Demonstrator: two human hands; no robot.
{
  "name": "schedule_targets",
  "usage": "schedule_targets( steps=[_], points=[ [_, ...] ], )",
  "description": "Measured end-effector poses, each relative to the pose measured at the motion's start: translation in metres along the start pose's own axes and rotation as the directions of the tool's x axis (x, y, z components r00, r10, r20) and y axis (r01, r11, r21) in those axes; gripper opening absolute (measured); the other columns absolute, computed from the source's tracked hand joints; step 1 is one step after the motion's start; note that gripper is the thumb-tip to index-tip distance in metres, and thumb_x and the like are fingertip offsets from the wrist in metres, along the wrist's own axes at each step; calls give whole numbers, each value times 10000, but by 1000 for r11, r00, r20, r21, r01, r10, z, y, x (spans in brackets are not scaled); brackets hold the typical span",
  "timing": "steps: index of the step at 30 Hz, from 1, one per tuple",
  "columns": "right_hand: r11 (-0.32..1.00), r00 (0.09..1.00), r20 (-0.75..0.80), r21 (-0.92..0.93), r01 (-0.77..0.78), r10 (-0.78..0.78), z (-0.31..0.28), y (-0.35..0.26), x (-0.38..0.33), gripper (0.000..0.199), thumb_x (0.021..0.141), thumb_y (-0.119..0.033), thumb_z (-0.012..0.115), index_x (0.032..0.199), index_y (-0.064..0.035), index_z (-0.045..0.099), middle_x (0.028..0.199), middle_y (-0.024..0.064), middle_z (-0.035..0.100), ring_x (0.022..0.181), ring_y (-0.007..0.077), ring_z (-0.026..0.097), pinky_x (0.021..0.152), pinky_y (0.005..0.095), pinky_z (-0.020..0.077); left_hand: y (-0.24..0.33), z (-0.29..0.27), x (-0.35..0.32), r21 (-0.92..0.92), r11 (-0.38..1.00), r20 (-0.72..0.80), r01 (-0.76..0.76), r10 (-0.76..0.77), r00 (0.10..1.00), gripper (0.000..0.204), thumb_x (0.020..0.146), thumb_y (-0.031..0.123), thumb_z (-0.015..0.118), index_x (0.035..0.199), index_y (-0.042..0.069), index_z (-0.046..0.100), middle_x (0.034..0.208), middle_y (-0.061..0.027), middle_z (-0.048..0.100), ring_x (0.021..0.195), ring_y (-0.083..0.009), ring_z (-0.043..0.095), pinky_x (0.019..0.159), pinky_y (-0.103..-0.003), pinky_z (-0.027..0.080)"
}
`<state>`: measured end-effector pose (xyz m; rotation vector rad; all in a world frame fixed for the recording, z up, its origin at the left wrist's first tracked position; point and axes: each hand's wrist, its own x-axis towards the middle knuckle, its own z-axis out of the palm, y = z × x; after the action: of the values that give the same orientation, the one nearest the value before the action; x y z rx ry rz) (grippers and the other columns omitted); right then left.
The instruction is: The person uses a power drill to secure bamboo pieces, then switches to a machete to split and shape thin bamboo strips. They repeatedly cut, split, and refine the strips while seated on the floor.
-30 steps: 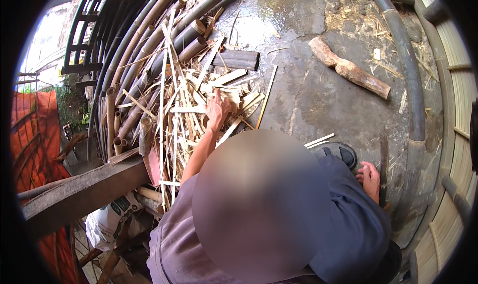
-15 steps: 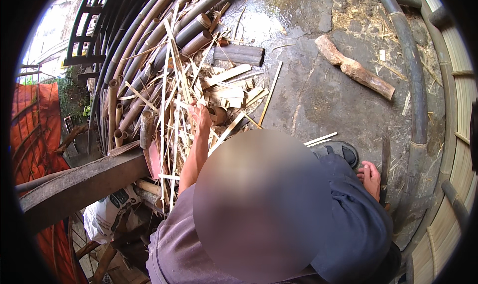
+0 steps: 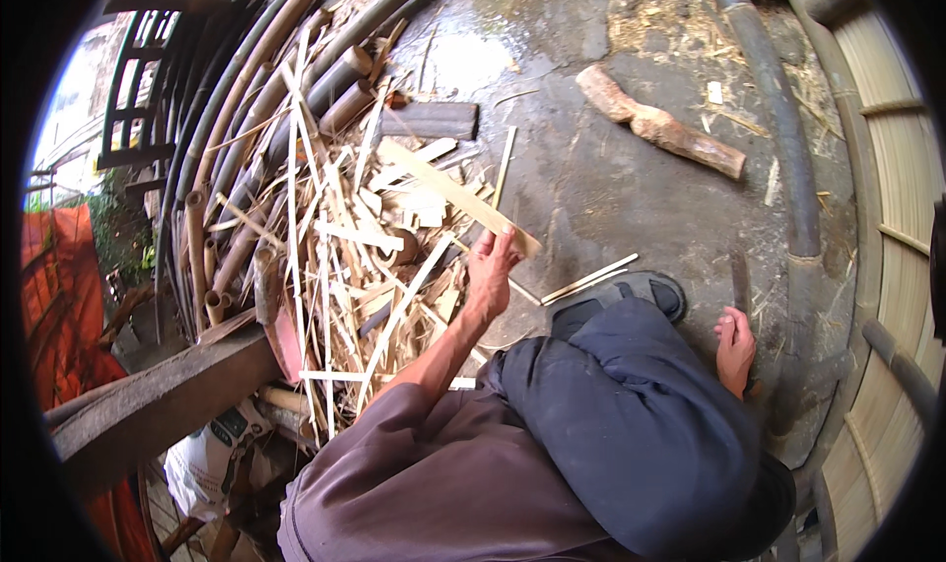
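My left hand (image 3: 490,266) pinches a flat bamboo slat (image 3: 458,196) near its lower right end. The slat is pale, broad and thin, and slants up to the left over a heap of split bamboo (image 3: 424,205). My right hand (image 3: 734,352) hangs low beside my right knee, its fingers loosely bent and nothing seen in them. Just beyond its fingers lies a dark, narrow blade-like strip (image 3: 740,278) on the ground; its lower part is hidden behind the hand.
Long bamboo poles (image 3: 258,65) are stacked at the left, beside a thick wooden beam (image 3: 168,390). A crooked log (image 3: 658,133) lies on the wet concrete. Two thin sticks (image 3: 591,278) lie by my sandal (image 3: 652,291). A dark pole (image 3: 774,89) runs along the right.
My left hand has come up from the heap toward the right, bringing the bamboo slat with it. My right hand has shifted right, over the dark strip. The view has moved slightly.
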<state>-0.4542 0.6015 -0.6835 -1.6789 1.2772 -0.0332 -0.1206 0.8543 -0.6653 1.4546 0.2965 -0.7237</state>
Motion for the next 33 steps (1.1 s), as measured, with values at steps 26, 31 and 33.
schedule_targets(
  steps=[26,31,33],
  points=[
    [998,953,-303,59,-15,32,-18,30,-99,356,834,-310,618,1091,-82,523,885,187,649,836,404,633,734,450,487,22,262,11,-75,983,606,-170,181,775,391,961,253,544,1271,102,360,1229,-198,581,1140,-276,561,936,-430,491],
    [986,958,-277,167,-24,70,0,10,-95,396,895,-371,590,1143,-70,522,901,196,645,868,406,635,738,436,487,37,251,-10,11,964,592,-267,209,778,496,998,399,420,1259,-23,418,1223,-290,544,1180,-341,536,939,-447,485],
    [987,975,-220,164,-4,41,4,4,-84,411,907,-396,566,1141,-63,512,930,205,647,874,414,631,743,450,488,24,249,-20,115,916,610,-385,240,755,504,1011,408,376,1202,-48,472,1152,-261,591,1092,-305,592,869,-421,527]
  ],
)
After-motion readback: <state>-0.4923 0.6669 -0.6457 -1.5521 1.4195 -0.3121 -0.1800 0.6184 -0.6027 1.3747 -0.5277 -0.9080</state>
